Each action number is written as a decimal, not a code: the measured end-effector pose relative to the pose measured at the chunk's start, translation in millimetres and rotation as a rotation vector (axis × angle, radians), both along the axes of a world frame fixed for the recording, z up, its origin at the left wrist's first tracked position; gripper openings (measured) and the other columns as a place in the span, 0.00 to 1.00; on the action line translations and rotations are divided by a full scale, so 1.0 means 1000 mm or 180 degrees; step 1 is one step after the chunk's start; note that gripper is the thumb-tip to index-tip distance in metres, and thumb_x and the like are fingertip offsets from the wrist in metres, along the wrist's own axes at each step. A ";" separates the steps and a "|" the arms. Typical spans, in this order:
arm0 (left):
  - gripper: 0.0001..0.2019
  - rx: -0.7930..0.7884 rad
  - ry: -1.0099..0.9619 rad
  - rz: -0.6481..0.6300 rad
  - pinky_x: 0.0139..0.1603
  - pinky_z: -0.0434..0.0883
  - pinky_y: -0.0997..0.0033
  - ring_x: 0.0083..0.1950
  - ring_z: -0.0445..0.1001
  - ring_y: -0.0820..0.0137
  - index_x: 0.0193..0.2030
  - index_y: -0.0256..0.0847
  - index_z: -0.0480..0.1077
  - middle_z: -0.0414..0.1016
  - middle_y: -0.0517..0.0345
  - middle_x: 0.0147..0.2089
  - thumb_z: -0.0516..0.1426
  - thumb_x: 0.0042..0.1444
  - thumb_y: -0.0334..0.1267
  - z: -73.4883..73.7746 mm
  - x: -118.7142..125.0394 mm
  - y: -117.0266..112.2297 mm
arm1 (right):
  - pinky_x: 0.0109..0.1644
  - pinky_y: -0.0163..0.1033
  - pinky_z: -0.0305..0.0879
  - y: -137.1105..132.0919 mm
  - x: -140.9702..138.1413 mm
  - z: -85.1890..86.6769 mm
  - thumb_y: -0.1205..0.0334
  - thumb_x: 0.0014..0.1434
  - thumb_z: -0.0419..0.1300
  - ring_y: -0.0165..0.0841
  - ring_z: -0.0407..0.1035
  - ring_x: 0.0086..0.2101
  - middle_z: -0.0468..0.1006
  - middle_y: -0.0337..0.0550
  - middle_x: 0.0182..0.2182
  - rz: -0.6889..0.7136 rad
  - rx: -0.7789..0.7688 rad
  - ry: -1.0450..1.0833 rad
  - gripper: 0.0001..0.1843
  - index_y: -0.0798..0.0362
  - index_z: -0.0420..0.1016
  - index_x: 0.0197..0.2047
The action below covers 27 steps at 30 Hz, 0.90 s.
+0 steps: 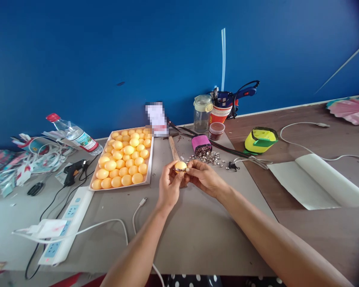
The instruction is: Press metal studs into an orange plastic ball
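Note:
Both my hands meet over the grey table top, holding one small orange ball [180, 165] between them. My left hand [169, 185] pinches it from the left with thumb and fingers. My right hand [204, 177] pinches it from the right, with a small shiny piece at the ball's lower edge. A white tray [150, 167] full of several similar orange balls lies just to the left. A heap of small silver metal bits [210, 158] spills from a tipped pink container [200, 142] just behind my right hand.
A hot glue gun [73, 170] and a white power strip [68, 223] with cables lie at the left, beside a water bottle [74, 134]. At the back stand a jar [202, 113], an orange cup with tools [220, 113], and a yellow-green object [260, 140]. White sheet [314, 183] lies right.

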State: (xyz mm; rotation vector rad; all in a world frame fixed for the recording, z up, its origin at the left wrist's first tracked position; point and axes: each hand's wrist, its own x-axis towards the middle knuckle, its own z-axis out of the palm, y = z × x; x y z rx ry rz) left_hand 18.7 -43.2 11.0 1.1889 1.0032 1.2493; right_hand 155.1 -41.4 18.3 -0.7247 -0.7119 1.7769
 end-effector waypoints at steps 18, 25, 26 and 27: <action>0.17 -0.0791 -0.1486 -0.0543 0.42 0.68 0.71 0.43 0.73 0.70 0.50 0.42 0.69 0.74 0.54 0.43 0.60 0.53 0.39 0.006 -0.001 0.007 | 0.36 0.35 0.64 0.002 -0.004 -0.015 0.62 0.50 0.63 0.28 0.65 0.32 0.68 0.37 0.33 -0.0509 0.1183 -0.1516 0.22 0.49 0.68 0.49; 0.18 -0.0851 -0.1357 -0.0595 0.40 0.69 0.73 0.41 0.74 0.72 0.48 0.42 0.68 0.74 0.56 0.42 0.63 0.50 0.40 0.006 -0.001 0.007 | 0.40 0.40 0.65 -0.003 -0.003 -0.012 0.66 0.55 0.57 0.32 0.64 0.34 0.66 0.42 0.36 -0.0925 0.1961 -0.2899 0.21 0.48 0.68 0.53; 0.18 -0.0857 -0.1341 -0.0627 0.40 0.69 0.73 0.40 0.74 0.72 0.48 0.42 0.68 0.74 0.56 0.42 0.63 0.50 0.40 0.006 -0.001 0.007 | 0.40 0.40 0.65 -0.003 -0.003 -0.012 0.66 0.56 0.56 0.32 0.64 0.35 0.66 0.43 0.36 -0.0974 0.2052 -0.3022 0.21 0.47 0.68 0.54; 0.18 -0.0861 -0.1333 -0.0649 0.40 0.69 0.73 0.39 0.74 0.72 0.48 0.42 0.68 0.74 0.56 0.41 0.62 0.50 0.40 0.006 -0.001 0.007 | 0.40 0.41 0.65 -0.004 -0.003 -0.012 0.66 0.56 0.56 0.33 0.64 0.35 0.66 0.43 0.36 -0.1010 0.2115 -0.3116 0.21 0.47 0.68 0.54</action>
